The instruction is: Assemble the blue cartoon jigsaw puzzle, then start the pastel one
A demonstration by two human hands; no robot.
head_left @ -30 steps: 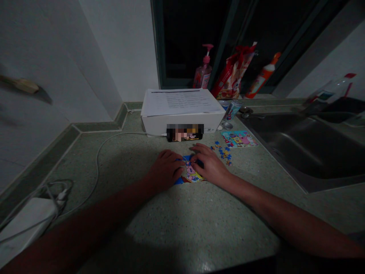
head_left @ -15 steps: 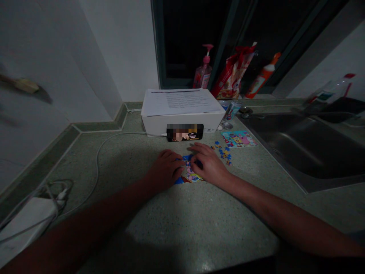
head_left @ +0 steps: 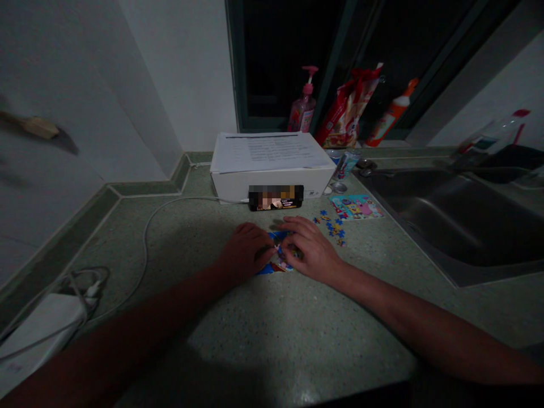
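A small jigsaw puzzle (head_left: pixel 278 266) with a blue border and a colourful cartoon picture lies flat on the countertop between my hands. My left hand (head_left: pixel 247 249) rests over its left part, fingers curled and thumb drawn in at the middle of the picture. From the right, my right hand (head_left: pixel 312 247) reaches over it with bent fingers, thumb and index close together above the picture. Whatever is between the fingertips of either hand is too small and dark to name. Loose puzzle pieces (head_left: pixel 335 230) lie in a cluster to the right of my right hand.
A phone (head_left: pixel 276 204) on a cable leans against a white box (head_left: pixel 272 180) behind the puzzle. Right of it lie a cartoon picture card (head_left: pixel 357 207) and a can (head_left: pixel 347 164). A steel sink (head_left: pixel 446 272) is at right, a white power strip (head_left: pixel 46 323) at left.
My right hand has shifted slightly down, and its thumb and fingers cover more of the puzzle's right side. My left fingertips have moved a little inward.
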